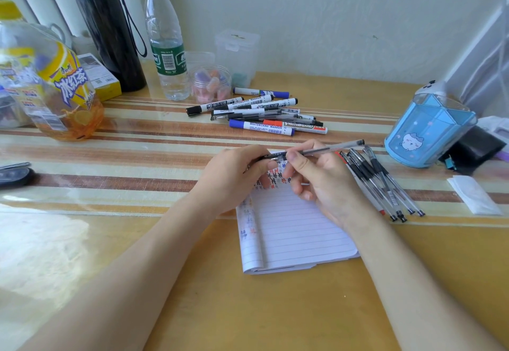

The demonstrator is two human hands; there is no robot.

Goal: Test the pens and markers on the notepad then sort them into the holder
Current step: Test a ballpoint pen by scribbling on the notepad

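Clear-barrelled gel pen (316, 150) held level above notepad (292, 229), at centre: left hand (234, 174) pinching the cap end, right hand (322, 177) fingers pinching the barrel, likely to part or join cap. Likely tested pens (385, 185) at 3 o'clock; markers (261, 115) waiting at 12; blue holder (429, 133) at 2.

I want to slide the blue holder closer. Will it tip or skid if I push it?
The holder looks like thin plastic and seems empty, so probably light. It sits on a glossy table cover, so it would likely skid easily. Its base looks broad for its height, so a low push probably won't tip it; a push near the rim might.
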